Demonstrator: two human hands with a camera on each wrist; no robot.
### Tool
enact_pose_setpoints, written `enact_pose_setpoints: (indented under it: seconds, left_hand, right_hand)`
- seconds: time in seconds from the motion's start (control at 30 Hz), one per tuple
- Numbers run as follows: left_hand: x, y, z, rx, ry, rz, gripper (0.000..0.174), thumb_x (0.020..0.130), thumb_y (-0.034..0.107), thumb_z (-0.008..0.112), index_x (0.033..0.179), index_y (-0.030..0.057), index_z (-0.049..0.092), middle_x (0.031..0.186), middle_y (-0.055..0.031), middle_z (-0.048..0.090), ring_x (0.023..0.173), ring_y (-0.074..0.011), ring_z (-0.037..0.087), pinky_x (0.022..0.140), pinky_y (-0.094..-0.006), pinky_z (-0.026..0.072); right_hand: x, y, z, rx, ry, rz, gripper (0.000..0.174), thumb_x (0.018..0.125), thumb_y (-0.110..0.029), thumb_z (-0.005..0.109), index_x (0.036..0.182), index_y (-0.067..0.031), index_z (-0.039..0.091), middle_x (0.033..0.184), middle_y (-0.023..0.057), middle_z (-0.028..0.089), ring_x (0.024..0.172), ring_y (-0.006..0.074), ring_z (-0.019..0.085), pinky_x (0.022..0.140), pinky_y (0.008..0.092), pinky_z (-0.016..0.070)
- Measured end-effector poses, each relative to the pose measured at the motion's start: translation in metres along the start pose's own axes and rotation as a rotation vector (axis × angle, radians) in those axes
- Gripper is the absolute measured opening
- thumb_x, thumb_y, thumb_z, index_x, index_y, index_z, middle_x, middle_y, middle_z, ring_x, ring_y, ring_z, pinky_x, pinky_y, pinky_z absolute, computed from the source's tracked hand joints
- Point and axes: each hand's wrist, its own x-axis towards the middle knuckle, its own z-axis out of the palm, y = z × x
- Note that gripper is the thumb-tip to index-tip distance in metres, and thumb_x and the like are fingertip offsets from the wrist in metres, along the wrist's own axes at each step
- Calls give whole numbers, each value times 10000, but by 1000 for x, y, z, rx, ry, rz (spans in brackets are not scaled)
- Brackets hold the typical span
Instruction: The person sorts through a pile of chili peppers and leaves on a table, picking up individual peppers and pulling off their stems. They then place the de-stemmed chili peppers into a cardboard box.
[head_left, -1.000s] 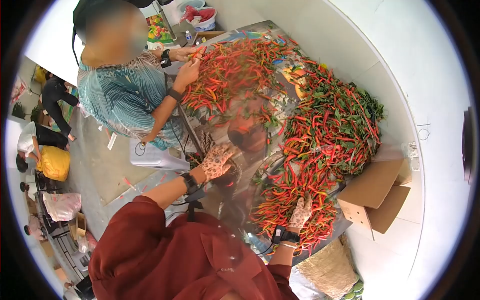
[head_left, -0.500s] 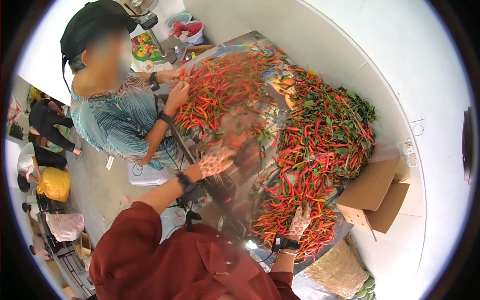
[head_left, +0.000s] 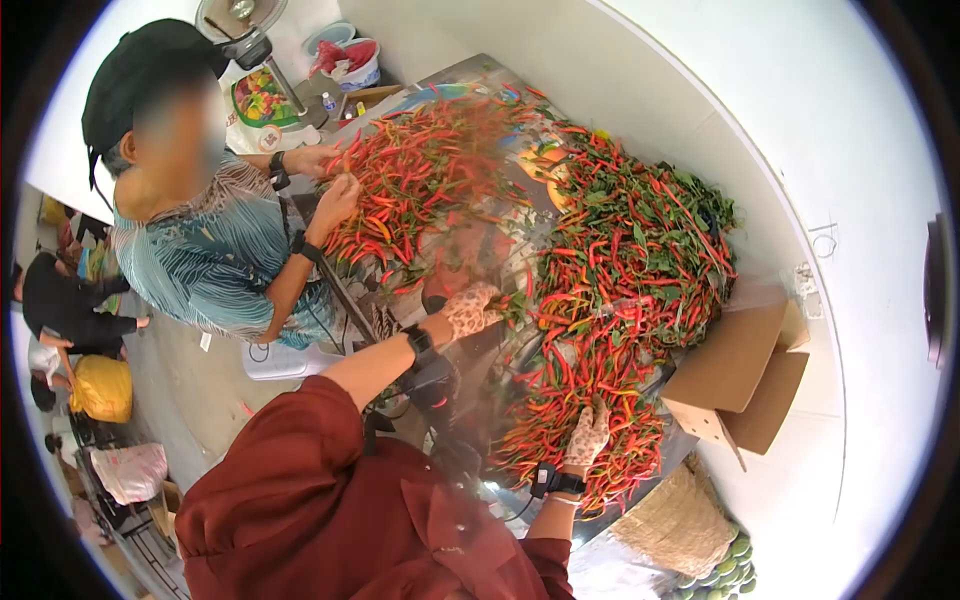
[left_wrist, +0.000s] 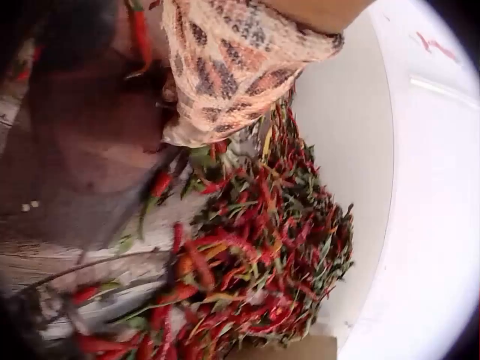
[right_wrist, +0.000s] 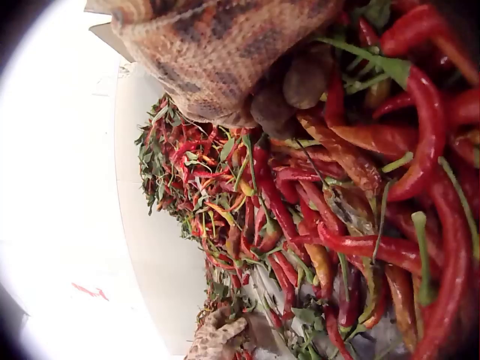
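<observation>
The fingers point(left_wrist: 196, 127) of the left hand point(head_left: 470, 310), in a leopard-print glove, curl down over a few leafy chilies point(left_wrist: 206, 156) at the near edge of the big heap. Green leaves and red pods stick out just under the glove.

The fingertips point(right_wrist: 304, 75) of the right hand point(head_left: 587, 432), gloved the same way, bend into the pile of red and orange chilies point(head_left: 560, 395) in front of the person. They touch the pods, but it cannot be told whether they pinch one. The palm lies on top of this pile. Each wrist carries a black strap point(head_left: 420, 345).

Beyond the pile, against the white wall point(head_left: 800, 150), rises a larger heap of chilies on leafy stems point(head_left: 640, 250); the two run into each other. All of it lies on a metal table point(head_left: 465, 72).

An open cardboard box point(head_left: 735, 375) stands just beside the heap on the right. A woven basket point(head_left: 675, 520) sits nearer the right hand, with green fruits point(head_left: 725, 575) beside it.

Across the table, a second person point(head_left: 215, 250) in a striped top has both hands on another heap of stemless chilies point(head_left: 430, 170).
</observation>
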Motion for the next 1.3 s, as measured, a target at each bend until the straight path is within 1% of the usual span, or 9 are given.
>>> enact_pose_setpoints:
  seconds: [0.07,0.17,0.2,0.3,0.47,0.7,0.9,1.13,1.3]
  left_hand:
    - [-9,-14,17,-500,-85,-37,454,924,303,532,1288,36,486,1308,-182,484,1168,-335,491,962,-394,405]
    - [-23,-43,24,210,133,272,323,934,80,471,1246,3,507,1269,-180,496,1118,-316,517,952,-366,430]
    - [-23,-40,11,-188,35,-22,321,936,59,460,1248,1,506,1295,-172,474,1119,-300,498,942,-357,432]
    - [-28,-57,-7,-15,56,-87,361,939,89,463,1291,8,465,1333,-167,439,1157,-302,457,991,-365,401]
    - [-41,-42,-20,31,362,8,481,906,188,524,1348,39,406,1320,-170,446,1219,-325,424,1037,-405,351]
    - [-33,24,-9,-18,-54,-105,493,877,187,569,1332,53,435,1318,-188,450,1174,-337,476,986,-403,414]
    - [-23,-7,20,-89,154,35,305,908,185,555,1153,5,583,1179,-162,569,1034,-303,572,853,-361,483]
    - [-54,17,-34,-877,57,-346,244,934,216,563,1072,19,605,967,-39,625,872,-122,591,721,-272,477]
    - [-76,-14,-22,-1008,128,-271,329,894,293,604,1048,3,621,861,-28,604,734,-109,530,674,-254,437]
  right_hand:
    - [0,0,0,-35,2,-20,327,892,-82,489,1194,17,569,1160,149,617,1057,261,583,936,338,439]
    - [2,5,0,-45,-9,-43,325,897,-90,485,1196,6,568,1158,138,618,1044,258,588,918,338,446]
    - [1,3,0,29,-21,64,324,901,-94,484,1198,2,568,1159,137,617,1046,261,587,915,339,446]
    - [-2,-9,0,79,-42,124,327,908,-103,482,1210,-10,564,1167,135,614,1050,260,584,907,337,448]
    - [1,0,0,10,-28,54,333,917,-102,484,1226,-2,556,1186,131,608,1049,236,583,911,321,448]
    - [3,9,3,100,-26,153,321,919,-101,489,1214,-1,566,1161,123,620,1034,225,584,904,319,446]
    - [1,1,1,23,-1,-11,312,915,-94,491,1203,-6,574,1145,122,628,1014,229,591,901,322,444]
    - [2,6,2,43,12,-23,298,909,-98,497,1179,-7,586,1129,135,632,1031,250,597,898,337,455]
    - [3,18,2,50,-23,36,297,904,-88,497,1177,-13,588,1131,127,631,1018,248,597,887,339,455]
